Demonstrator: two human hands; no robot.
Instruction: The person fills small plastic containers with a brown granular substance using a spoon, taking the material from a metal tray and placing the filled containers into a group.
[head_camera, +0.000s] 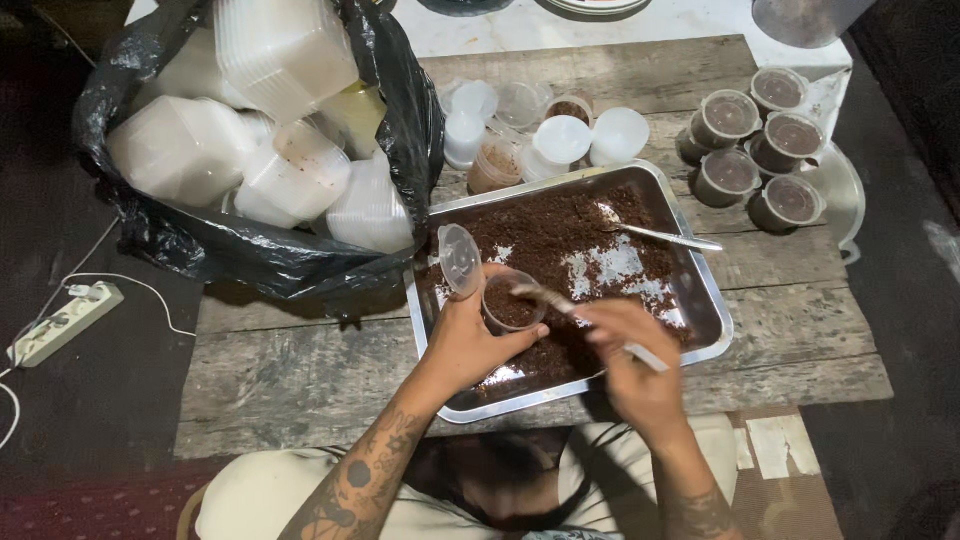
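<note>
Hands (470, 335) hold cup (512, 305) of brown crumbs over tray (700, 290).

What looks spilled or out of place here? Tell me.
Nothing is spilled: the brown crumbs stay inside the metal tray. A second spoon lies loose in the crumbs. The left hand holds a small cup, its hinged lid open; the right hand spoons crumbs in.

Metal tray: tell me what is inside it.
The tray holds dark brown crumbs, thinned to bare metal in patches, and a spoon lying in them. The left hand with its cup and the right hand cover the crumbs nearest the person.
</note>
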